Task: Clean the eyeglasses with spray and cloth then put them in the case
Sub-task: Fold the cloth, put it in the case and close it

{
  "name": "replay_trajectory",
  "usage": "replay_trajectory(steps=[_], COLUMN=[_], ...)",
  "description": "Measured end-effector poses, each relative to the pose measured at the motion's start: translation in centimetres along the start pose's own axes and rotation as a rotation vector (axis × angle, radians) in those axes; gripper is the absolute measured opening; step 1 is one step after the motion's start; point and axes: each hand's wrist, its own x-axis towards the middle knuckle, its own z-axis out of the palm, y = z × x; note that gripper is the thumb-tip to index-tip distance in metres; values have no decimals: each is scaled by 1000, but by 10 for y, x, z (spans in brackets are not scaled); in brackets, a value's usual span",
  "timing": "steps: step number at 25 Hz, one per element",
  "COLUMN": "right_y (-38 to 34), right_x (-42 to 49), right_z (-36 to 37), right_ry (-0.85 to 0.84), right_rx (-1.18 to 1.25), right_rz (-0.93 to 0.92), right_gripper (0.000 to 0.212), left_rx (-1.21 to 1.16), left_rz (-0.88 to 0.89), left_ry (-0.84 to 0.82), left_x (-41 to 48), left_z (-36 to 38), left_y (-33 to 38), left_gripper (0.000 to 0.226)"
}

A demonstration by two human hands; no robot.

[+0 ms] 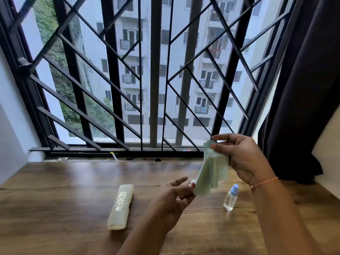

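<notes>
A pale green cloth (pixel 213 172) hangs in the air above the wooden table (pixel 55 199). My right hand (pixel 242 159) pinches its upper end between thumb and fingertips. My left hand (pixel 176 197) is lower and pinches the cloth's bottom corner. A small clear spray bottle (pixel 230 198) with a blue cap stands upright on the table below my right wrist. The pale yellow case (pixel 120 207) lies closed on the table, left of my left hand. I see no eyeglasses; the cloth may hide them.
A barred window (pixel 147 80) rises right behind the table's far edge. A dark curtain (pixel 303 89) hangs at the right. A white wall (pixel 11 126) closes the left side.
</notes>
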Motion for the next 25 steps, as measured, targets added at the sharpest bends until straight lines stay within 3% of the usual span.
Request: replay_trajectory(steps=[3,8,13,19,25], right_y=[1,9,15,12,12], right_x=[1,-4,-7,-13,-13], right_z=[-9,-17,-12,-15,-12], right_ry=[11,18,35,-13,62], right_rx=[-2,-26,40,-107,-249], right_rz=[18,38,65,24,-102], right_gripper=[27,27,6,24,23], left_rx=[90,243,279,272,423], left_rz=[119,321,439,576,724], left_ry=[87,180,228,240,214], left_x=[3,5,2,-2,-8], left_z=[-5,-10,-7,-7,-4], left_y=[10,40,52,57,59], left_gripper=[35,22,20,26,22])
